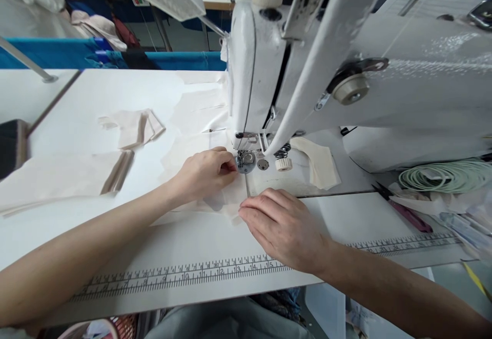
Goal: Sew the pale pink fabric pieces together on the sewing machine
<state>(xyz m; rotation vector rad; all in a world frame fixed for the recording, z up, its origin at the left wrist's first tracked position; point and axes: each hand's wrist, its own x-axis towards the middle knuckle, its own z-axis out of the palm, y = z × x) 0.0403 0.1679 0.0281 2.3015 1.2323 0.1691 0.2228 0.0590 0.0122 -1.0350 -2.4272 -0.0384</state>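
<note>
A thin, pale cream piece of fabric (pixel 235 193) lies flat at the needle area of a white sewing machine (pixel 246 72). My left hand (pixel 207 174) pinches this fabric just left of the presser foot (pixel 245 160), thumb and forefinger together. Nearer to me, my right hand (pixel 282 223) has its fingers pressed together on the fabric's front right corner. The fingertips' undersides are hidden. More sheer fabric spreads beneath and behind my left hand.
Stacked cream pieces (pixel 65 175) and a smaller folded bundle (pixel 140 127) lie at left. A curved cream piece (pixel 317 162) rests right of the needle. Dark-bladed snips (pixel 407 213) and a coil of pale green cord (pixel 446 176) are at right. A printed ruler (pixel 200 272) runs along the front edge.
</note>
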